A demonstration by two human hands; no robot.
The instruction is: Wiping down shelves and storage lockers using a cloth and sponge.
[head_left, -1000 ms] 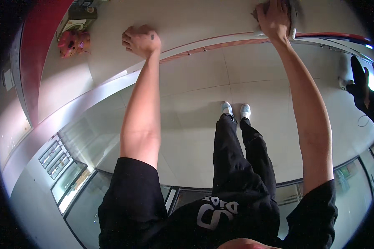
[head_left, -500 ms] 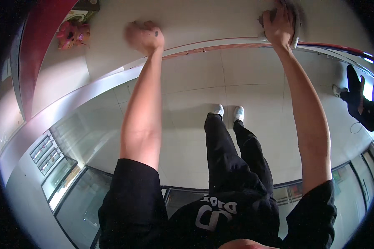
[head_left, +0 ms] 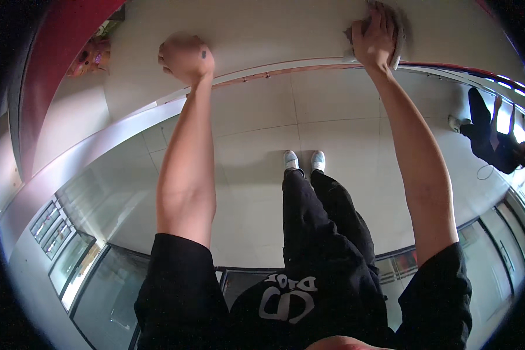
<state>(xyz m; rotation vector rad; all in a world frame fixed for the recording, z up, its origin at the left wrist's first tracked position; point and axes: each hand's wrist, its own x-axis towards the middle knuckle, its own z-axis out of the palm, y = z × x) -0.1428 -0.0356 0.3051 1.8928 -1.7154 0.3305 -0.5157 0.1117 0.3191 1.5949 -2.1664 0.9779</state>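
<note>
You are standing in pale shoes (head_left: 291, 160) at a pale counter (head_left: 274, 29), where your right hand (head_left: 375, 45) is lying palm down, fingers stretched out, on a grey cloth (head_left: 399, 42) that is showing on both sides of it. Well to the left of the cloth, your left hand (head_left: 185, 59) is showing bent, blurred fingers, so I cannot tell whether it is closing on anything. Farther off, a reddish toy (head_left: 92, 58) is sitting to the left of your left hand, and another person (head_left: 489, 137) is showing at the far right.
</note>
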